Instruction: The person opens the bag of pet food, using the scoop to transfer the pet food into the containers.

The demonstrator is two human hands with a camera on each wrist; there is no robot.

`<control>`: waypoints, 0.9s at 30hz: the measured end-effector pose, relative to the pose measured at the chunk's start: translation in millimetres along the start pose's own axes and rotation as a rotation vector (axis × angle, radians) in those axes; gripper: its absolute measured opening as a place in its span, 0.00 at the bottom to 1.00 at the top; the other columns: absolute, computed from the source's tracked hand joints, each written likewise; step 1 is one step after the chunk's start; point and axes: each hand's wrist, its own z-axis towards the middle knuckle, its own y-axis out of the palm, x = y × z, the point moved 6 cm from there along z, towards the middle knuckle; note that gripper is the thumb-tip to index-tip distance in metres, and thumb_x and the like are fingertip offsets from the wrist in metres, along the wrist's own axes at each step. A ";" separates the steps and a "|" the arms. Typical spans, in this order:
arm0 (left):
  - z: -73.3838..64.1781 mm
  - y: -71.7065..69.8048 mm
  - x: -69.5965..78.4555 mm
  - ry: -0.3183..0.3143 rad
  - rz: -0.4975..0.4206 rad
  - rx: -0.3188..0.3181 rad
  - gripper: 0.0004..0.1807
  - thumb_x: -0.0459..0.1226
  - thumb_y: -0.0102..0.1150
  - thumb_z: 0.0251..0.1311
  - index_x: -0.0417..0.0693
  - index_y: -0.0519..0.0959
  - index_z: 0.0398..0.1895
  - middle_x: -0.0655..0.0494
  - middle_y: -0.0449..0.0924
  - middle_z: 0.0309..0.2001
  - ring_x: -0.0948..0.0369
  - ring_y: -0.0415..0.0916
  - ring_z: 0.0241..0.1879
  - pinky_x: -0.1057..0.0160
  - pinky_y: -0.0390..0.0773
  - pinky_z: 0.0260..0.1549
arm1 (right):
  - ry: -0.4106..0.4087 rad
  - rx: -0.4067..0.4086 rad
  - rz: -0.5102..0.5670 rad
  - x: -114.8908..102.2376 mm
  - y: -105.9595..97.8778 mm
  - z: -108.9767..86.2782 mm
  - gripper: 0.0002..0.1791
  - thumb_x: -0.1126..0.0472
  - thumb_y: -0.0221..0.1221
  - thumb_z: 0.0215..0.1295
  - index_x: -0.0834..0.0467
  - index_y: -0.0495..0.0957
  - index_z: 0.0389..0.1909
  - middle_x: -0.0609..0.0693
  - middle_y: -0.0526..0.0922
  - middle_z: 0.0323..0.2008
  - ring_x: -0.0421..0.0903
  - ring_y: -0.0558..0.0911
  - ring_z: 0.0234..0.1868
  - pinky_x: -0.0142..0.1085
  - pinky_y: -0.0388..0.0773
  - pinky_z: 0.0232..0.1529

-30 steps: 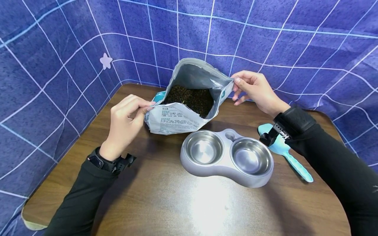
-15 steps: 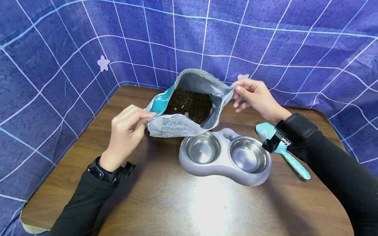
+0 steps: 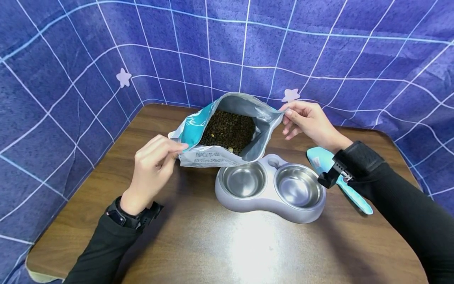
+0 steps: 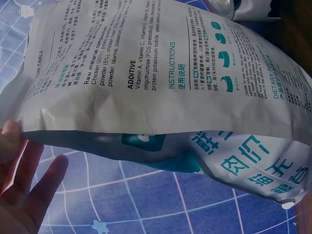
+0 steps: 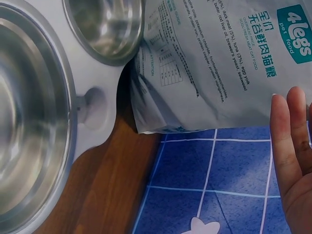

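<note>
A silver and teal cat food bag gapes at the top, showing brown kibble with a few pale bits inside. My left hand pinches its left top corner between thumb and fingers. At the opposite corner my right hand pinches the rim, its other fingers loosely spread. In the left wrist view the printed back of the bag fills much of the picture. The right wrist view shows the printed side panel of the bag beside my fingers.
A grey double pet bowl with two bare steel dishes stands just in front of the bag, which overlaps its back left rim. A light blue scoop lies to its right, partly under my right wrist. Blue grid cloth hangs behind the wooden table.
Both hands have lowered slightly and the bag's mouth has come down and nearer the bowls. More of the teal side and the kibble shows. Both corners stay pinched.
</note>
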 end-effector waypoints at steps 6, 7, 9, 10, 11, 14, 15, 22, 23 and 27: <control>-3.1 1.9 3.1 0.017 -0.006 -0.012 0.11 0.23 0.49 0.57 0.37 0.83 0.30 0.49 0.83 0.29 0.56 0.75 0.29 0.65 0.69 0.33 | -0.008 -0.011 -0.004 0.6 -0.1 -5.4 0.12 0.64 0.50 0.71 0.64 0.78 0.47 0.54 0.77 0.29 0.48 0.82 0.28 0.41 0.81 0.27; -3.7 2.2 3.4 0.019 -0.007 -0.014 0.12 0.24 0.49 0.57 0.37 0.83 0.30 0.49 0.83 0.29 0.56 0.75 0.29 0.65 0.69 0.33 | -0.008 -0.013 -0.006 0.6 0.0 -6.2 0.12 0.64 0.50 0.71 0.63 0.78 0.47 0.54 0.77 0.29 0.48 0.82 0.28 0.41 0.81 0.27; -4.7 2.7 4.1 0.021 -0.006 -0.016 0.11 0.24 0.49 0.57 0.37 0.83 0.30 0.49 0.83 0.30 0.56 0.75 0.29 0.66 0.68 0.32 | -0.009 -0.015 -0.011 0.6 0.1 -7.5 0.12 0.63 0.50 0.71 0.63 0.78 0.47 0.54 0.77 0.29 0.48 0.82 0.28 0.41 0.81 0.27; -5.1 2.9 4.3 0.021 -0.006 -0.016 0.11 0.24 0.49 0.57 0.37 0.83 0.30 0.49 0.83 0.30 0.56 0.75 0.29 0.66 0.68 0.32 | -0.010 -0.015 -0.012 0.7 0.1 -7.9 0.12 0.63 0.50 0.71 0.63 0.78 0.47 0.54 0.77 0.29 0.48 0.82 0.28 0.41 0.81 0.27; -5.4 3.0 4.5 0.021 -0.006 -0.016 0.11 0.25 0.49 0.57 0.37 0.83 0.30 0.49 0.83 0.30 0.56 0.74 0.29 0.66 0.67 0.32 | -0.010 -0.015 -0.013 0.7 0.1 -8.2 0.12 0.63 0.50 0.71 0.62 0.79 0.47 0.54 0.77 0.29 0.48 0.82 0.28 0.41 0.81 0.27; -5.6 3.3 4.7 0.022 -0.005 -0.015 0.11 0.25 0.49 0.57 0.37 0.83 0.30 0.49 0.84 0.30 0.56 0.75 0.29 0.66 0.67 0.32 | -0.010 -0.017 -0.012 0.9 0.0 -8.5 0.12 0.63 0.51 0.71 0.63 0.78 0.47 0.54 0.77 0.30 0.49 0.82 0.28 0.42 0.81 0.27; -5.5 3.3 4.7 0.022 -0.005 -0.014 0.11 0.25 0.50 0.57 0.37 0.83 0.29 0.49 0.84 0.30 0.56 0.75 0.29 0.65 0.67 0.32 | -0.010 -0.018 -0.015 1.0 0.0 -8.5 0.12 0.63 0.51 0.71 0.63 0.78 0.47 0.54 0.77 0.30 0.49 0.82 0.28 0.42 0.81 0.27; -5.0 10.6 4.0 0.015 -0.022 0.000 0.13 0.24 0.47 0.55 0.36 0.83 0.29 0.48 0.83 0.29 0.55 0.74 0.28 0.65 0.66 0.32 | 0.118 0.021 -0.095 3.6 -16.3 -24.1 0.19 0.62 0.52 0.71 0.64 0.71 0.60 0.58 0.78 0.32 0.49 0.82 0.31 0.43 0.81 0.33; -5.0 10.3 4.0 0.012 -0.021 0.005 0.13 0.24 0.47 0.55 0.36 0.83 0.29 0.48 0.83 0.29 0.55 0.74 0.28 0.65 0.66 0.32 | 0.159 0.047 -0.125 4.6 -20.6 -27.5 0.20 0.62 0.52 0.71 0.64 0.70 0.61 0.57 0.78 0.31 0.48 0.82 0.31 0.42 0.81 0.33; -4.4 8.0 4.4 -0.003 -0.015 0.037 0.12 0.24 0.48 0.55 0.36 0.84 0.29 0.48 0.82 0.26 0.56 0.72 0.26 0.67 0.65 0.31 | 0.321 0.176 -0.294 11.3 -44.9 -48.9 0.19 0.63 0.49 0.71 0.69 0.68 0.59 0.52 0.79 0.29 0.42 0.80 0.29 0.37 0.80 0.31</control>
